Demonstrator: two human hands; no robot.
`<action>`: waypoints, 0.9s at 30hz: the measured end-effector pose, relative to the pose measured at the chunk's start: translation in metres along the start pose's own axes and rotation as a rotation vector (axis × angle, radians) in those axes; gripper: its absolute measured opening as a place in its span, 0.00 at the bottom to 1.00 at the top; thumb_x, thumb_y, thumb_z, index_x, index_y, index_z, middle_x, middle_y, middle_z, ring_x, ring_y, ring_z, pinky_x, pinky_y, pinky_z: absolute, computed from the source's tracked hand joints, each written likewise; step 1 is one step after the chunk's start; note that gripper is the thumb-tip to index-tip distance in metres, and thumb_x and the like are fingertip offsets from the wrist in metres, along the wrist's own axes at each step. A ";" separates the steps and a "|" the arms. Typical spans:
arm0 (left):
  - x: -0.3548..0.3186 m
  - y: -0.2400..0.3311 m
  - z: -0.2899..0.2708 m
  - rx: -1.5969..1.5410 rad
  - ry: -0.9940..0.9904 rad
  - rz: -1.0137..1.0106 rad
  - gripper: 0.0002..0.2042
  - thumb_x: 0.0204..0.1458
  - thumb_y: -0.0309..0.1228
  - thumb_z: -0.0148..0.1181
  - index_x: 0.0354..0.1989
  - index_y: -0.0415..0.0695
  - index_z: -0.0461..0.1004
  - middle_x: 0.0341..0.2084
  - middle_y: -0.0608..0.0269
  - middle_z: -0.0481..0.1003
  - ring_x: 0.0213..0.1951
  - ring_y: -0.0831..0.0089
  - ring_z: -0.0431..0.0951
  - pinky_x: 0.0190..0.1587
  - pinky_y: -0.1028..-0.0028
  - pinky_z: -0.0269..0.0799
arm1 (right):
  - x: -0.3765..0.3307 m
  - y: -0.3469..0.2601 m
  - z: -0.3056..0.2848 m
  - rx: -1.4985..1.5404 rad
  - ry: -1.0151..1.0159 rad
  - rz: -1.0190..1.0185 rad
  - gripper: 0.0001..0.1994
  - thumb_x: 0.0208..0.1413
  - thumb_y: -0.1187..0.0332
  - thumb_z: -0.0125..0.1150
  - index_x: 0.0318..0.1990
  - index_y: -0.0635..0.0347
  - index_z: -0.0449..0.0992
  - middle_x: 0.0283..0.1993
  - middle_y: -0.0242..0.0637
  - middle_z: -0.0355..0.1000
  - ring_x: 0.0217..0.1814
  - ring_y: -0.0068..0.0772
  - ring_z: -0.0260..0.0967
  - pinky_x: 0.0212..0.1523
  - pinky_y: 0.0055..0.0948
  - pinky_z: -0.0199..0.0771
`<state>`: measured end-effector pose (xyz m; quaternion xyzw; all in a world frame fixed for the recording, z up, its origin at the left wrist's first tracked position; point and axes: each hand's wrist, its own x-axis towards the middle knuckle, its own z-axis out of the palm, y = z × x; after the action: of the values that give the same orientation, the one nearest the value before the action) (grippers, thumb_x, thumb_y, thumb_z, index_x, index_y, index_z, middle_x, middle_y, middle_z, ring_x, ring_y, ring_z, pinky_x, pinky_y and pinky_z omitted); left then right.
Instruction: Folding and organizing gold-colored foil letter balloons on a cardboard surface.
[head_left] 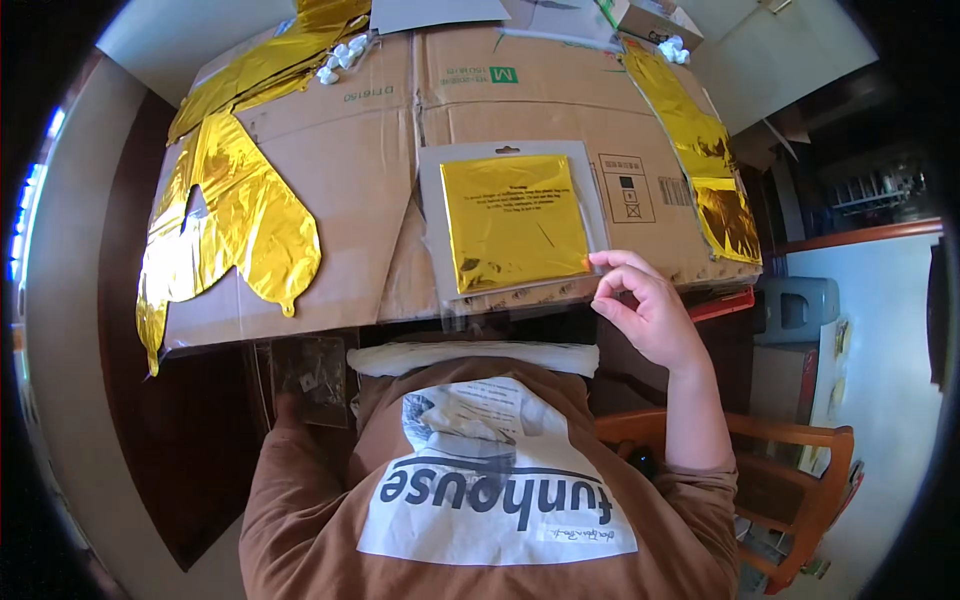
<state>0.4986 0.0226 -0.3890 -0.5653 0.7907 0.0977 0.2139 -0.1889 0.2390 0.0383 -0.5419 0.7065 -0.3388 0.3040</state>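
Note:
A flat clear plastic package (515, 220) with a hang hole lies on the cardboard, holding a folded gold foil sheet with dark print. Beside its lower right corner is my right hand (645, 310). One fingertip reaches the package edge; the thumb and another finger curve toward each other, with nothing visible between them. My left hand (288, 408) hangs low beside my body, below the cardboard's front edge. It is dark and mostly hidden, so its fingers cannot be made out. A clear plastic bag (325, 380) is near it.
Large cardboard boxes (330, 160) form the work surface. A deflated gold foil balloon (225, 205) hangs over their left edge. More gold foil (700, 150) lies along the right. Small white bundles (345, 55) sit at the back. A wooden chair (790, 435) stands at right.

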 end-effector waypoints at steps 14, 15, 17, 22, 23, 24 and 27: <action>0.016 0.038 -0.131 -0.219 -0.299 -0.580 0.45 0.45 0.61 0.69 0.66 0.43 0.64 0.67 0.40 0.59 0.66 0.45 0.65 0.60 0.47 0.70 | -0.012 -0.013 0.001 -0.128 0.087 -0.101 0.09 0.51 0.76 0.71 0.37 0.62 0.76 0.58 0.44 0.75 0.61 0.46 0.73 0.61 0.38 0.72; 0.013 0.024 -0.129 -0.197 -0.335 -0.530 0.45 0.45 0.60 0.69 0.66 0.44 0.64 0.68 0.41 0.59 0.67 0.44 0.64 0.61 0.46 0.70 | -0.013 -0.012 0.000 -0.145 0.098 -0.135 0.09 0.50 0.76 0.72 0.37 0.62 0.76 0.58 0.44 0.75 0.61 0.46 0.73 0.61 0.38 0.72; -0.002 0.005 -0.114 -0.136 -0.234 -0.411 0.42 0.45 0.55 0.71 0.65 0.43 0.66 0.66 0.40 0.62 0.66 0.44 0.66 0.60 0.45 0.71 | -0.015 -0.008 -0.001 -0.163 0.117 -0.165 0.10 0.49 0.76 0.72 0.38 0.61 0.77 0.58 0.44 0.75 0.61 0.46 0.73 0.61 0.39 0.72; -0.015 0.005 -0.101 0.050 -0.023 -0.210 0.27 0.46 0.46 0.72 0.51 0.41 0.77 0.49 0.43 0.77 0.52 0.47 0.79 0.50 0.54 0.78 | -0.017 0.009 -0.004 -0.210 0.137 -0.232 0.12 0.47 0.75 0.74 0.39 0.60 0.77 0.57 0.43 0.75 0.60 0.47 0.72 0.61 0.40 0.71; -0.014 0.021 -0.120 0.044 -0.092 -0.129 0.24 0.46 0.44 0.72 0.48 0.41 0.80 0.46 0.45 0.79 0.49 0.48 0.81 0.48 0.56 0.80 | -0.020 0.011 -0.006 -0.243 0.135 -0.242 0.14 0.47 0.74 0.74 0.41 0.59 0.78 0.58 0.43 0.74 0.60 0.48 0.71 0.62 0.41 0.71; -0.016 0.052 -0.149 0.026 -0.170 -0.020 0.22 0.47 0.43 0.72 0.45 0.40 0.82 0.42 0.46 0.82 0.46 0.49 0.83 0.46 0.58 0.81 | -0.023 0.012 -0.006 -0.284 0.136 -0.247 0.15 0.46 0.73 0.75 0.42 0.59 0.78 0.59 0.43 0.74 0.61 0.48 0.71 0.62 0.41 0.70; -0.077 0.179 -0.300 0.060 -0.304 0.312 0.14 0.49 0.39 0.70 0.35 0.40 0.83 0.33 0.48 0.82 0.35 0.50 0.84 0.40 0.56 0.80 | -0.031 0.015 -0.008 -0.495 0.203 -0.232 0.24 0.44 0.71 0.77 0.51 0.58 0.77 0.65 0.43 0.69 0.65 0.48 0.67 0.65 0.43 0.67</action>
<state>0.2838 0.0308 -0.1034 -0.4083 0.8298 0.1899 0.3296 -0.1964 0.2728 0.0325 -0.6401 0.7278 -0.2409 0.0495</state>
